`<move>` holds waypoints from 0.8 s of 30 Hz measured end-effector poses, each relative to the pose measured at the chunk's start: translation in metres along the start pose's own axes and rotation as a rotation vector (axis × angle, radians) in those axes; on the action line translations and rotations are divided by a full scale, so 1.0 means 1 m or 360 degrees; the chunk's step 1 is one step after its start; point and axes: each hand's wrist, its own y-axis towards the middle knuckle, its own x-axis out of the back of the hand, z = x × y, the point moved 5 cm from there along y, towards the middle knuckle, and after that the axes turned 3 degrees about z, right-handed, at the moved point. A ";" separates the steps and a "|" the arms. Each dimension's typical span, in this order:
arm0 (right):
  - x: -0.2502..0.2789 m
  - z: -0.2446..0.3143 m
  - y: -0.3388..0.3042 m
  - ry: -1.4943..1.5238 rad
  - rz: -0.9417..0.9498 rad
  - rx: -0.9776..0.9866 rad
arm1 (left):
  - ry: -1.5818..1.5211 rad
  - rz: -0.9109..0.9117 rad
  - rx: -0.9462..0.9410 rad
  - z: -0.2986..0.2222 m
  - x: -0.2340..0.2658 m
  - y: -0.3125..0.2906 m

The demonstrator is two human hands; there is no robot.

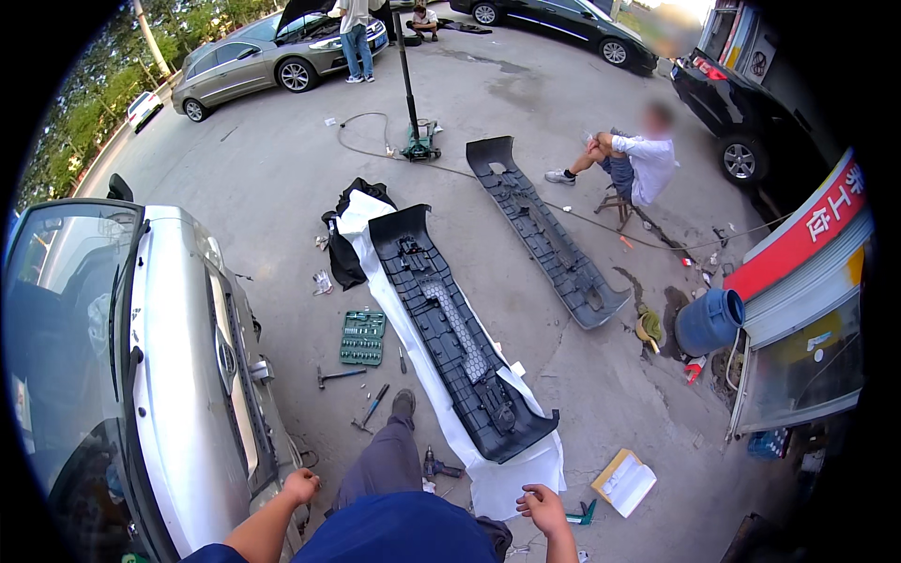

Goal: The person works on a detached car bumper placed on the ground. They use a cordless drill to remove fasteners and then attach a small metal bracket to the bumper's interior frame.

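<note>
My left hand [300,487] hangs loosely curled beside the front corner of a silver car [183,375] with its bumper off; it holds nothing. My right hand [544,509] is low at my side, fingers slightly bent and empty, just above the near end of a white sheet [516,464]. On that sheet lies a black bumper cover [450,328], inner side up, stretching away from me. My leg and shoe [402,405] step forward between the car and the bumper.
A green socket set [362,337], a hammer [338,375] and a screwdriver lie on the concrete by the car. A second bumper [544,235] lies farther right near a seated person [638,164]. A blue barrel [709,322], a floor jack [418,141] and parked cars surround the yard.
</note>
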 end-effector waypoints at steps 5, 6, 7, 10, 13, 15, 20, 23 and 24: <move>-0.035 -0.022 0.012 0.0575 -0.0014 -0.0289 | 0.0255 0.0145 -0.0085 -0.060 0.024 0.060; -0.039 -0.021 0.005 0.0691 -0.0052 -0.0353 | 0.0260 0.0150 -0.0219 -0.096 0.025 0.060; -0.039 -0.011 0.004 0.0723 -0.0011 -0.0369 | 0.0163 0.0216 -0.0250 -0.143 0.028 0.051; -0.059 -0.005 0.012 0.0811 -0.0016 -0.0475 | -0.0134 0.0412 -0.0394 -0.207 0.030 0.049; -0.068 0.008 0.024 0.1073 -0.0040 -0.0538 | -0.0113 0.0524 -0.0478 -0.256 0.022 0.044; -0.089 -0.004 0.050 0.1265 -0.0072 -0.0614 | -0.0163 0.0595 -0.0411 -0.265 0.005 0.055; -0.162 -0.064 0.096 0.1746 -0.0252 -0.0865 | -0.0175 0.0700 -0.0180 -0.281 -0.037 0.077; -0.204 -0.110 0.115 0.2177 -0.0565 -0.0964 | -0.0132 0.0813 -0.0166 -0.291 -0.072 0.107; -0.209 -0.125 0.115 0.2363 -0.0714 -0.0946 | -0.0112 0.0840 -0.0203 -0.306 -0.082 0.113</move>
